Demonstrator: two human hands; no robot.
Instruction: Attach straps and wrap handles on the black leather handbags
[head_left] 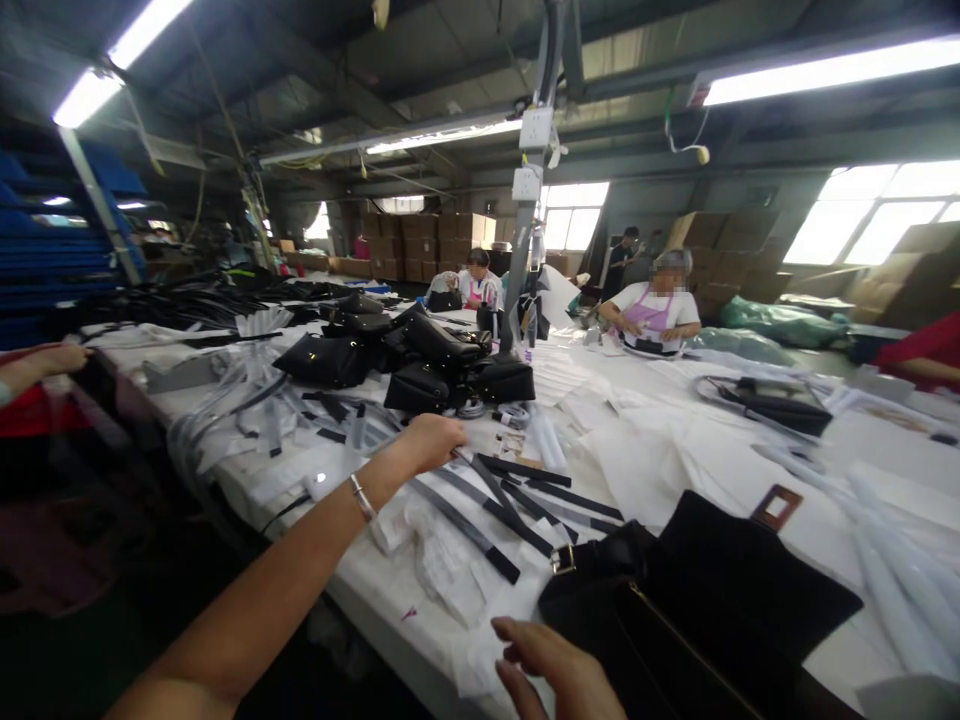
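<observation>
My left hand [433, 440], a bangle on its wrist, reaches out over the white table. Its fingers are closed on the near end of a thin dark strap [495, 490], which runs right among several similar black and grey strips [480, 530]. At the bottom, my right hand [555, 670] has its fingers apart and nothing in them. It is beside a black handbag [675, 600] with its flap turned open, a brown-edged clasp plate [777, 507] on the flap and a metal buckle [562, 558] at its left. Part of the bag lies beyond the frame.
Black bags [442, 350] are piled past my left hand. Crumpled white wrapping [442, 560] and paper sheets [637, 440] cover much of the table. A post with sockets [517, 270] rises mid-table. Co-workers sit opposite; another person's arm [45, 365] is at left.
</observation>
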